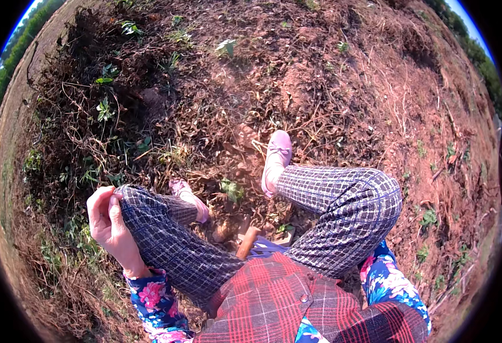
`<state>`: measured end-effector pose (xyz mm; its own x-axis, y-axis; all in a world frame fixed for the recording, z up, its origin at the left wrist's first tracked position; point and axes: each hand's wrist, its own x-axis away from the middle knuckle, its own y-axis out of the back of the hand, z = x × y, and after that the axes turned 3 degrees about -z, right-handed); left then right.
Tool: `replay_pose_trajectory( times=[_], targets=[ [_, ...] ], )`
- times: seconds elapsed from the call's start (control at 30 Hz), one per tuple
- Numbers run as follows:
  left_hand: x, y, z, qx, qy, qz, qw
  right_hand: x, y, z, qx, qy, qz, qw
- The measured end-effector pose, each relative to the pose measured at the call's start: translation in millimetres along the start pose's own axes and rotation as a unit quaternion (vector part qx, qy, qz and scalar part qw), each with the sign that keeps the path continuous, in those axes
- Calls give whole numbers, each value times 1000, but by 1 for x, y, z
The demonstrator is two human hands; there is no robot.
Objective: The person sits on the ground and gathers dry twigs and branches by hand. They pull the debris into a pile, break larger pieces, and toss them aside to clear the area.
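Note:
My left hand (113,236) is beside my left knee, with the back of the wrist against the plaid trouser leg (174,240). Its fingers curl in toward the thumb; no object shows between them, though the palm side is partly hidden. My right hand is out of view; only the blue floral sleeve (394,281) shows, running behind my bent right leg (354,210). Between my thighs a short wooden handle (248,243) sticks up, its lower end covered by my checked red vest (268,283). Purple strap-like material (264,247) lies next to it.
Dry vines and dead leaves (216,128) cover reddish soil (296,85) ahead. My pink shoes (278,148) rest on this litter, legs apart. A small green plant (231,190) grows between my feet. Darker tangled stems (83,128) spread at the left.

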<state>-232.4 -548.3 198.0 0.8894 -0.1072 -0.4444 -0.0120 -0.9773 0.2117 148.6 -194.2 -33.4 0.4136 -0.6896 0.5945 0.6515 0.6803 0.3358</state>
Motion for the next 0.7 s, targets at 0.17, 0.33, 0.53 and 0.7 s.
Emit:
replay_pose_trajectory(
  times=[0.17, 0.33, 0.53, 0.7],
  targets=[
    [-2, -11, -3, -48, -4, 5, 999, 5, -2, -13, -4, -26, -4, 1000],
    [-3, -27, -4, -68, 13, -10, 998, 11, 0, -23, -7, -53, -11, 999],
    [-7, -45, -6, -95, 5, 4, 995, 22, -2, -32, -12, -90, -13, 996],
    [-2, -48, -11, -108, -8, 9, 994, 17, -2, -39, -13, -108, -14, 994]
  ],
)
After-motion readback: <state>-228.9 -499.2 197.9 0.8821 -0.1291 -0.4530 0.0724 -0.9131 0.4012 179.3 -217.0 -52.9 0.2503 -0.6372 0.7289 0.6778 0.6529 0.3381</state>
